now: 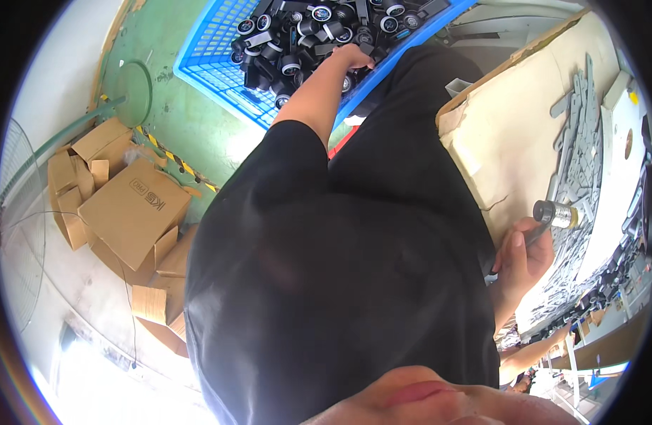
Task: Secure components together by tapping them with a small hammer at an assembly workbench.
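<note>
My left hand [353,56] reaches down into a blue plastic basket [220,86] at the far middle, touching the parts inside. Those are many black plastic parts [290,65], several with round, white-rimmed ends. My thumb shows, but the other fingers are mostly hidden, so their grip cannot be made out. At the right, beside the table edge, my right hand [522,261] is closed around the dark handle of a small mallet [557,214]. Its head has a black face, a silvery middle and a yellowish face, and it sits just over the table.
Long grey strips [577,149] are heaped on the pale table [513,142] at the right. Brown cardboard boxes [135,212] stand on the floor at the left, near a fan [21,212]. Another person's arm [535,354] shows at the lower right.
</note>
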A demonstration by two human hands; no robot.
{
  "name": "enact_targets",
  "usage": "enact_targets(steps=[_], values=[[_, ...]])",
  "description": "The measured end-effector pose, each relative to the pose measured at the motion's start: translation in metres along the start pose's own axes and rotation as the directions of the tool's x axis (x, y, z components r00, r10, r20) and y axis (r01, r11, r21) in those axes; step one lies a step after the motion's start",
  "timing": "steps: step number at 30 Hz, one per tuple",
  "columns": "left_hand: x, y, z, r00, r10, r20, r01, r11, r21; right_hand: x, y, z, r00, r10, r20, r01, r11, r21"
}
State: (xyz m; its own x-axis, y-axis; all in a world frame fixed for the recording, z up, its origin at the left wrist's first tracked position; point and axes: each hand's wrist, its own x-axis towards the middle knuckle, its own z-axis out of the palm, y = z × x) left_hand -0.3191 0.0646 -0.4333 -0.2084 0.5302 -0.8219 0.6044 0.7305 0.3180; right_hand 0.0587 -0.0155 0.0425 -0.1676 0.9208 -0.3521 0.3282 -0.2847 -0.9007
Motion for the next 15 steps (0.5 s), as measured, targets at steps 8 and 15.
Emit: enact_targets(steps=[8, 15], values=[[-0.016, 0.037, -0.009, 0.974, 0.148, -0.170, -0.181, 0.962, -0.204, -0.002, 0.000, -0.004, 0.999, 0.037, -0.019, -0.037, 0.999, 0.018], [0.000, 0.007, -0.033, 0.870, 0.306, -0.388, -0.431, 0.853, -0.293, 0.001, -0.005, -0.003, 0.997, 0.075, 0.021, -0.076, 0.997, 0.033]])
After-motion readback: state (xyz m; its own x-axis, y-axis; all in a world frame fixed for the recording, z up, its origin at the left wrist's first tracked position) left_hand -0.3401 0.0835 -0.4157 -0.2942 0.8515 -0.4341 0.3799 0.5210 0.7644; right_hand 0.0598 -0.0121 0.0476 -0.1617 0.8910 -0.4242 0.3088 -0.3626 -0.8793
